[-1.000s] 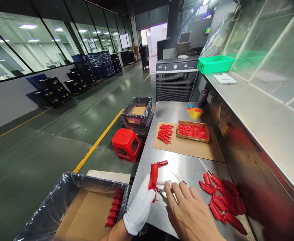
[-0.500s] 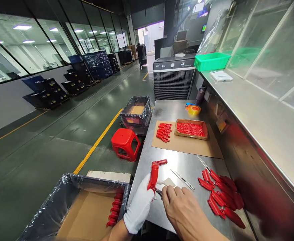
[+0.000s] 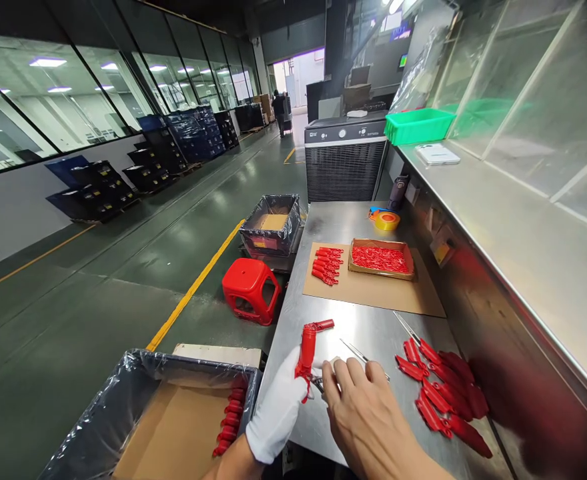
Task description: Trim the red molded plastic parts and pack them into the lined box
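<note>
My left hand (image 3: 277,410), in a white glove, is closed around a red plastic tubular part (image 3: 308,348) held upright over the near table. My bare right hand (image 3: 362,408) is beside it, fingers curled on a small dark metal tool (image 3: 317,383); its tip meets the lower end of the part, and its kind is hidden. Behind the held part lies another red piece (image 3: 325,325). Metal tweezers (image 3: 352,349) lie just beyond my right fingers, partly covered. To the right, several flat red parts (image 3: 446,390) are heaped on the steel table (image 3: 293,300).
A cardboard sheet (image 3: 373,299) carries a row of red parts (image 3: 327,265) and a box of small red pieces (image 3: 381,259). Tape (image 3: 387,221) lies farther back. A lined crate (image 3: 173,427) stands at lower left, a red stool (image 3: 248,283) beyond. A shelf (image 3: 498,200) runs along the right.
My right hand has shifted slightly up and forward, now covering the small beige piece and part of the tweezers. My left hand keeps the red part in nearly the same place.
</note>
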A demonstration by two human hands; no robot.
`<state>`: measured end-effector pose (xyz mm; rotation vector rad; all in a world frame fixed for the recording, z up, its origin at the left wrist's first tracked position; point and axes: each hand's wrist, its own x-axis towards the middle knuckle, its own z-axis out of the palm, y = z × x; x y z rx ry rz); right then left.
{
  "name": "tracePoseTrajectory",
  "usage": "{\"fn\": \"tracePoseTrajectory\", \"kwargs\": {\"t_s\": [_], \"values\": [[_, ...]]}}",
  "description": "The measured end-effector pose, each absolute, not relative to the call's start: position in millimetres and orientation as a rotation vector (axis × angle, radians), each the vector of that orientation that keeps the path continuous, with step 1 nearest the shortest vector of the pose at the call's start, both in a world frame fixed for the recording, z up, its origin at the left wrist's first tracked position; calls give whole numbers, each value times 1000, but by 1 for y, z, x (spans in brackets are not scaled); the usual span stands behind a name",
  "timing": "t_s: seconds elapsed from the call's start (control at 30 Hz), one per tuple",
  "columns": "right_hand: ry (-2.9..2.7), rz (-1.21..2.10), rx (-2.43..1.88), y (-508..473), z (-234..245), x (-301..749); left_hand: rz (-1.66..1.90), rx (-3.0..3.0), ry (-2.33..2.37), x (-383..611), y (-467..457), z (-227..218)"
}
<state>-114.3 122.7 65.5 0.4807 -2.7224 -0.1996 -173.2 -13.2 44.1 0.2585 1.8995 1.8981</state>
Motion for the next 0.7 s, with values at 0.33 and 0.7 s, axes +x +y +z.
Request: {"fn": "tracePoseTrajectory", "kwargs": {"t_s": [0.33, 0.7], "values": [[-2749, -205, 478, 120, 58, -116, 1856, 217, 1842, -173, -15, 39], [-2771, -259, 503, 119, 56, -116, 1871, 151, 1821, -175, -15, 48]]}}
